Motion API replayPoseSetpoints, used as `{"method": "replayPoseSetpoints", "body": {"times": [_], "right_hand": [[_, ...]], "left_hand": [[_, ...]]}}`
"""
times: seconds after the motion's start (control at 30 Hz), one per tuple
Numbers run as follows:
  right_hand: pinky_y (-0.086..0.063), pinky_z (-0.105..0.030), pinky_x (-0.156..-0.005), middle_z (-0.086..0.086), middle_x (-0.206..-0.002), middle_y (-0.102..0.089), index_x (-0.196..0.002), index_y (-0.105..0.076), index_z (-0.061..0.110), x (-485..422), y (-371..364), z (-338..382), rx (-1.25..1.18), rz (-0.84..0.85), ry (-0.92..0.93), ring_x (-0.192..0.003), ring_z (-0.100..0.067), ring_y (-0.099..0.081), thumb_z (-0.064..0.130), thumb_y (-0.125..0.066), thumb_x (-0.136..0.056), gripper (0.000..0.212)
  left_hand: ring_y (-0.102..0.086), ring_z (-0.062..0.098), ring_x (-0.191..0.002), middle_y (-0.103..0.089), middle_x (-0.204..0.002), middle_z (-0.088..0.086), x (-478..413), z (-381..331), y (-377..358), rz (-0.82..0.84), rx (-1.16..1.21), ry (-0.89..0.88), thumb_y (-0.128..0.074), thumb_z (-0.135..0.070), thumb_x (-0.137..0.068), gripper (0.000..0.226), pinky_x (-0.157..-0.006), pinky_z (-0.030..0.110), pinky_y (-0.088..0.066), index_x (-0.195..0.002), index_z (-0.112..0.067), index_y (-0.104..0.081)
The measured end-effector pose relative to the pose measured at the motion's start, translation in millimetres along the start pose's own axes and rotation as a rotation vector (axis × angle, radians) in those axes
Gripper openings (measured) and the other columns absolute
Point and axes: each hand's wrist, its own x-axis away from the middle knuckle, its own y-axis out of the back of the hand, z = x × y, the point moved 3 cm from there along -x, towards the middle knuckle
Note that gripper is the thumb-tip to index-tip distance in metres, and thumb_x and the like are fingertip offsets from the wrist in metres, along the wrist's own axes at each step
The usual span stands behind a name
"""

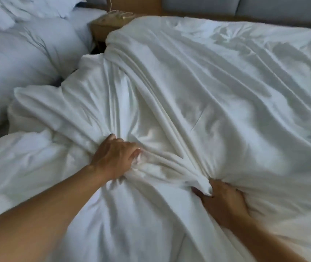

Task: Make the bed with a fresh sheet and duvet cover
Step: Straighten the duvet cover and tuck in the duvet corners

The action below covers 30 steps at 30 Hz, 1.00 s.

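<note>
A white duvet cover (207, 95) lies crumpled over the bed and fills most of the view, with long folds running from the far left down toward me. My left hand (113, 157) grips a bunch of this fabric near the lower middle. My right hand (222, 201) pinches another gathered fold of the same cover a little to the right and nearer to me. A puffier white duvet (18, 163) bulges out at the lower left beside my left forearm.
Several white pillows (22, 53) are piled at the upper left. A wooden bedside table (101, 25) with a cord on it stands behind them. A grey padded headboard (245, 4) runs along the top right.
</note>
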Motion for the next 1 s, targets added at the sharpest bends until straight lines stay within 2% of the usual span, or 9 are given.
{"method": "replayPoseSetpoints", "body": {"times": [0.13,0.23,0.33,0.4,0.47,0.57,0.67,0.77,1.0], "right_hand": [[-0.049,-0.027,-0.092,0.013,-0.115,-0.069,-0.115,-0.058,0.060,67,17,22,0.038,0.282,-0.009,-0.114,-0.008,-0.064,0.089,-0.044,-0.073,0.053],[-0.045,-0.035,-0.101,0.003,-0.129,-0.063,-0.130,-0.057,0.036,94,6,36,0.135,0.586,-0.029,-0.124,-0.018,-0.058,0.068,-0.052,-0.090,0.051],[-0.035,-0.045,-0.105,-0.003,-0.139,-0.048,-0.141,-0.039,0.031,91,11,85,0.285,0.397,-0.030,-0.133,-0.024,-0.047,0.077,-0.067,-0.070,0.090],[-0.035,-0.053,-0.104,-0.007,-0.145,-0.038,-0.149,-0.030,0.033,86,8,154,0.272,0.038,0.132,-0.131,-0.029,-0.045,0.081,-0.071,-0.050,0.117],[-0.045,-0.048,-0.095,-0.007,-0.135,-0.052,-0.147,-0.035,0.031,85,-11,227,0.149,-0.211,0.330,-0.118,-0.031,-0.056,0.070,-0.072,-0.058,0.104],[-0.046,-0.040,-0.090,-0.008,-0.124,-0.061,-0.132,-0.045,0.024,86,-34,286,-0.020,-0.003,0.241,-0.113,-0.032,-0.060,0.031,-0.053,-0.094,0.039],[-0.038,-0.035,-0.065,-0.007,-0.090,-0.063,-0.094,-0.042,0.024,120,-51,310,-0.058,-0.047,0.161,-0.089,-0.035,-0.064,0.019,-0.044,-0.091,0.006],[-0.035,-0.035,-0.058,0.001,-0.068,-0.045,-0.083,-0.032,0.022,170,-59,332,-0.060,-0.087,0.142,-0.070,-0.032,-0.057,0.022,-0.043,-0.089,0.013],[-0.045,-0.034,-0.095,0.006,-0.121,-0.063,-0.120,-0.053,0.031,180,-85,349,0.260,-0.032,-0.150,-0.114,-0.023,-0.061,0.034,-0.048,-0.092,0.029]], "left_hand": [[-0.056,0.014,-0.053,-0.053,-0.055,-0.008,69,45,48,0.078,0.223,-0.103,-0.039,-0.077,-0.092,0.050,-0.054,0.024,-0.030,-0.066,-0.034,-0.040],[-0.051,0.005,-0.075,-0.052,-0.084,-0.018,110,59,52,0.219,0.155,-0.300,-0.056,-0.090,-0.069,0.057,-0.067,0.021,-0.036,-0.088,-0.036,-0.056],[-0.064,0.025,-0.082,-0.062,-0.091,-0.001,92,82,49,0.111,-0.043,-0.127,-0.057,-0.053,-0.061,0.038,-0.075,0.039,-0.049,-0.083,-0.025,-0.070],[-0.068,0.032,-0.078,-0.068,-0.085,0.009,76,99,49,0.084,-0.067,0.037,-0.056,-0.039,-0.063,0.032,-0.084,0.046,-0.053,-0.079,-0.017,-0.073],[-0.069,0.031,-0.068,-0.069,-0.072,0.009,75,102,46,0.115,-0.048,0.006,-0.071,-0.020,-0.062,0.016,-0.080,0.041,-0.054,-0.076,-0.013,-0.070],[-0.063,0.025,-0.050,-0.063,-0.057,0.001,95,102,54,0.125,-0.056,-0.202,-0.081,-0.007,-0.049,0.033,-0.058,0.027,-0.049,-0.079,-0.014,-0.067],[-0.058,0.029,-0.053,-0.059,-0.063,0.006,119,133,79,-0.024,-0.082,-0.245,-0.056,0.001,-0.061,0.027,-0.057,0.031,-0.048,-0.085,-0.008,-0.066],[-0.050,0.030,-0.056,-0.054,-0.071,0.012,137,153,97,-0.195,-0.065,-0.234,-0.030,0.005,-0.069,0.036,-0.053,0.036,-0.045,-0.077,-0.004,-0.064],[-0.051,0.033,-0.102,-0.057,-0.116,0.011,124,285,58,-0.046,0.116,0.278,-0.056,-0.011,-0.092,0.022,-0.086,0.042,-0.046,-0.110,-0.014,-0.068]]}}
